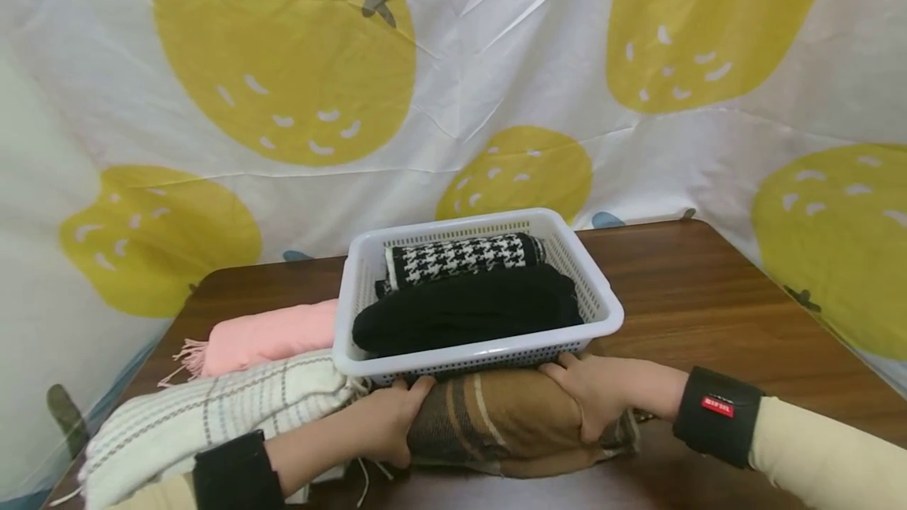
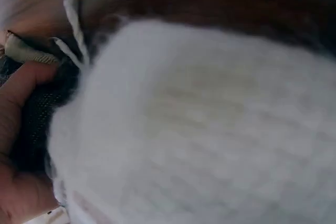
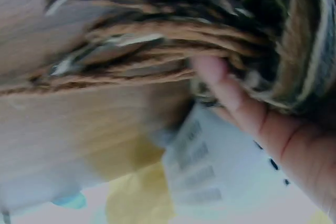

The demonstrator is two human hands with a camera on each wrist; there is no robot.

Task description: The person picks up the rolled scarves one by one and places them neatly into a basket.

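A brown plaid scarf point(image 1: 503, 419), rolled into a bundle, lies on the table just in front of a white plastic basket point(image 1: 489, 351). My left hand point(image 1: 383, 425) grips its left end and my right hand point(image 1: 598, 392) holds its right end, thumbs on the side near the basket. In the right wrist view a finger point(image 3: 241, 103) touches the roll beside its twisted fringe point(image 3: 147, 51). Inside the basket are a rolled black scarf point(image 1: 468, 309) and, behind it, a black-and-white houndstooth scarf point(image 1: 468, 256). The undersides of both hands are hidden.
To the left lie a white striped scarf point(image 1: 220, 412), close by my left forearm, and a folded pink fringed scarf point(image 1: 272, 334) behind it. The wooden table point(image 1: 694, 305) extends to the right. A white curtain with yellow fruit prints point(image 1: 283, 46) hangs behind.
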